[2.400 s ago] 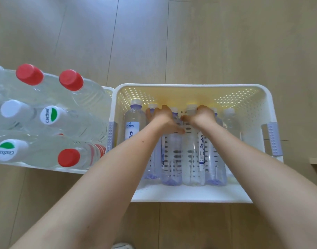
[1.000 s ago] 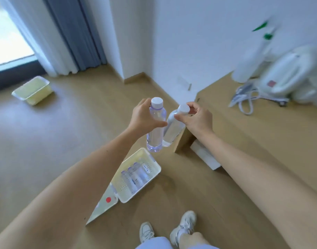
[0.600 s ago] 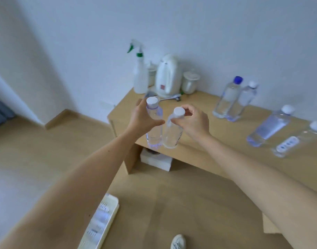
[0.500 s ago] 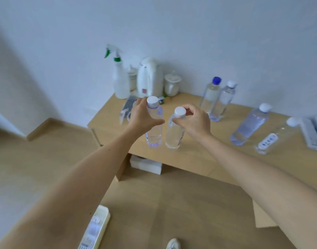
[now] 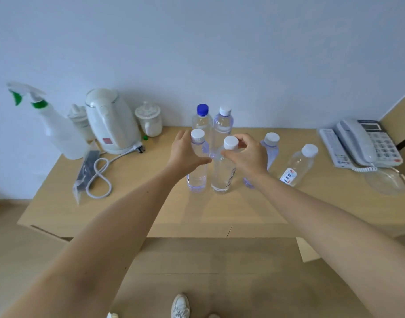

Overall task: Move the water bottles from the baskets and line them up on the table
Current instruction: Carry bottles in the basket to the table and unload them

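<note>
My left hand (image 5: 185,154) grips a clear white-capped water bottle (image 5: 197,177) around its upper body. My right hand (image 5: 247,156) pinches a second white-capped bottle (image 5: 222,177) just under its cap. Both bottles stand upright side by side over the wooden table (image 5: 196,214), their bases at its surface; whether they touch it I cannot tell. Behind them stand a blue-capped bottle (image 5: 202,117) and a white-capped one (image 5: 223,125). To the right are two more white-capped bottles (image 5: 272,145) (image 5: 299,165). No basket is in view.
A spray bottle (image 5: 59,131), a white kettle (image 5: 110,122) with its cord (image 5: 100,177), and lidded cups (image 5: 149,121) fill the table's back left. A telephone (image 5: 366,143), a remote (image 5: 332,148) and a glass dish (image 5: 386,181) sit at the right. My shoe (image 5: 179,306) shows on the floor.
I lifted two bottles out of the basket on the floor, turned to the table and carried them forward. They are now lower, down at the tabletop in front of the earlier bottles.
</note>
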Demonstrator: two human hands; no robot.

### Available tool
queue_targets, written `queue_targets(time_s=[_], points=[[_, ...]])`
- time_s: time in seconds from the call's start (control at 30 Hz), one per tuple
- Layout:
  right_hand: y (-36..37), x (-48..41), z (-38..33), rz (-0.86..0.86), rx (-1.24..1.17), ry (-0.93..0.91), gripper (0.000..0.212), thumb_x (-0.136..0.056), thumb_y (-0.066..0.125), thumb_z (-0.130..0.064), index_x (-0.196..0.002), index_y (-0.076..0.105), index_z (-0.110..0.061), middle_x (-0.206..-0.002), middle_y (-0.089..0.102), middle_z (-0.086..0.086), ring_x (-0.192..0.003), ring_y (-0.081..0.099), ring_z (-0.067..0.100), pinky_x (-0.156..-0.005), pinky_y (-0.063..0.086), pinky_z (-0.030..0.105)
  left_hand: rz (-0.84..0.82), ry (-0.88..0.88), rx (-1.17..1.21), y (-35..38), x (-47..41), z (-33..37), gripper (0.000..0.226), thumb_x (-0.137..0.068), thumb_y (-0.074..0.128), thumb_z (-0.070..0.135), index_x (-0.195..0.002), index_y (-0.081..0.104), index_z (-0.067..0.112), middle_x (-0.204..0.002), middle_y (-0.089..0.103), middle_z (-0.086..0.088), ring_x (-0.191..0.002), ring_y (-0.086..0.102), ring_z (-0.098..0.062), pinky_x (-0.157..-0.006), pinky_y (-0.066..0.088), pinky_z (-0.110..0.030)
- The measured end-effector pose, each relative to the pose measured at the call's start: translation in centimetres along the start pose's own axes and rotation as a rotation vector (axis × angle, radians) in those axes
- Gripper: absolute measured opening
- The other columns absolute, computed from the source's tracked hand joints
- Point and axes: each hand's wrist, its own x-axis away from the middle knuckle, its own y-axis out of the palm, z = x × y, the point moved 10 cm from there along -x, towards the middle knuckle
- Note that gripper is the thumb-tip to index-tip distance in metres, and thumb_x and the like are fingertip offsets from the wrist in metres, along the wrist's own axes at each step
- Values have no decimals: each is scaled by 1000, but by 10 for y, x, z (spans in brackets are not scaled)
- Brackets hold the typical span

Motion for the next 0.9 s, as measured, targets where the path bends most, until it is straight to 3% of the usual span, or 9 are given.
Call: queue_targets(time_s=[0.27, 0.33, 0.43, 0.57, 0.67, 0.77, 0.83, 0.9], points=[[-6, -14, 16, 51, -129, 55, 36, -72, 73, -16, -105, 60, -22, -95, 60, -11, -95, 55, 7, -80, 42, 20, -14, -18, 62, 28, -22, -4, 58, -64, 83, 18, -111, 52, 6, -105, 48, -2, -89, 42, -14, -66, 26, -12], [-2, -13, 12, 26, -134, 27, 37, -74, 72, -16, -108, 59, -20, -96, 59, -11, -97, 53, 8, -82, 43, 21, -5, -39, 62, 28, -24, -7, 59, -66, 82, 18, -114, 51, 6, -111, 49, -5, -91, 41, -13, -69, 27, -12], [1, -12, 5, -11, -109, -4, 37, -78, 69, -16, -112, 56, -17, -96, 57, -10, -95, 52, 10, -73, 40, 12, -10, -66, 39, 28, -24, -7, 62, -69, 79, 18, -120, 47, 7, -119, 48, -8, -98, 44, -15, -79, 30, -15], [5, -10, 5, -30, -90, -52, 46, -80, 67, -15, -122, 51, -15, -114, 57, -3, -110, 50, 15, -88, 39, 24, -28, -82, -20, 31, -18, -5, 66, -74, 75, 19, -128, 39, 4, -127, 44, -11, -116, 43, -23, -85, 30, -19], [0, 4, 10, 76, -110, -91, 52, -80, 65, -12, -128, 46, -10, -127, 51, 3, -115, 46, 16, -89, 31, 16, -6, -99, -56, 25, -1, -16, 68, -79, 70, 21, -134, 34, 6, -136, 39, -8, -125, 38, -22, -94, 30, -22], [-2, 33, 33, 218, -158, 1, 41, -78, 63, -8, -117, 51, -3, -112, 51, 9, -103, 50, 23, -83, 34, 20, 103, -197, -45, 4, 33, -49, 65, -81, 67, 23, -135, 34, 8, -139, 38, -6, -127, 39, -22, -100, 32, -28], [22, 53, 52, 132, -157, 107, 36, -78, 62, -9, -112, 51, -5, -106, 51, 7, -98, 52, 24, -83, 39, 28, 216, -292, -34, -18, 64, -80, 61, -82, 66, 25, -133, 38, 9, -135, 41, -7, -122, 44, -24, -99, 34, -30], [63, 74, 60, -82, -71, 128, 34, -79, 62, -13, -111, 52, -7, -106, 52, 7, -100, 53, 26, -86, 40, 33, 279, -405, -27, -38, 101, -113, 58, -83, 65, 27, -132, 38, 12, -134, 40, -6, -120, 46, -24, -98, 38, -34]])
